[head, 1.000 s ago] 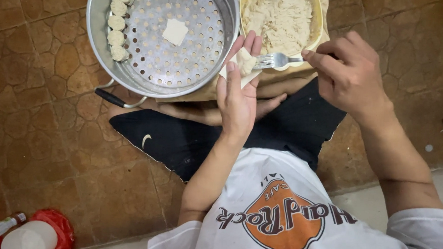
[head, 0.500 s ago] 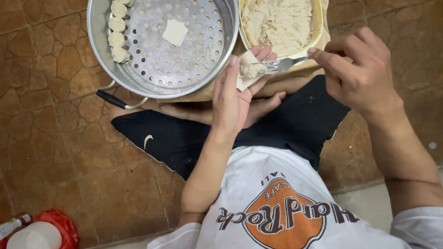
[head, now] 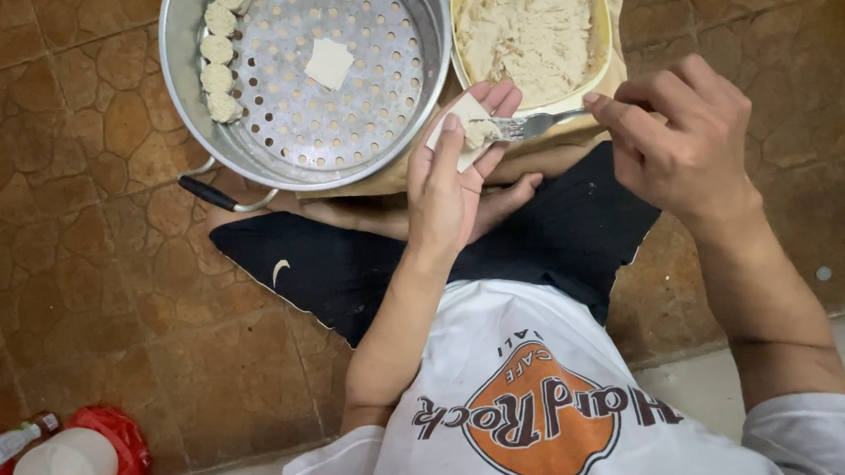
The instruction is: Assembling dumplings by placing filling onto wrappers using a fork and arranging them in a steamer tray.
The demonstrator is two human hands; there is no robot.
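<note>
While the right hand [head: 684, 136], clamped on a metal fork [head: 532, 124], has advanced, filling now rests on the pale square wrapper [head: 457, 124] cupped in the left hand [head: 458, 184]; the perforated metal steamer tray [head: 378, 97] holds dumplings [head: 217, 61], and the yellow bowl [head: 606, 39] holds what is probably minced filling [head: 527, 29].

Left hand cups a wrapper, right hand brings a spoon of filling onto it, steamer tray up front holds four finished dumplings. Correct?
Not quite: the right hand holds a fork, not a spoon, as the head view shows. The rest stands: the left hand cups the wrapper, and the steamer tray holds four dumplings.
</note>
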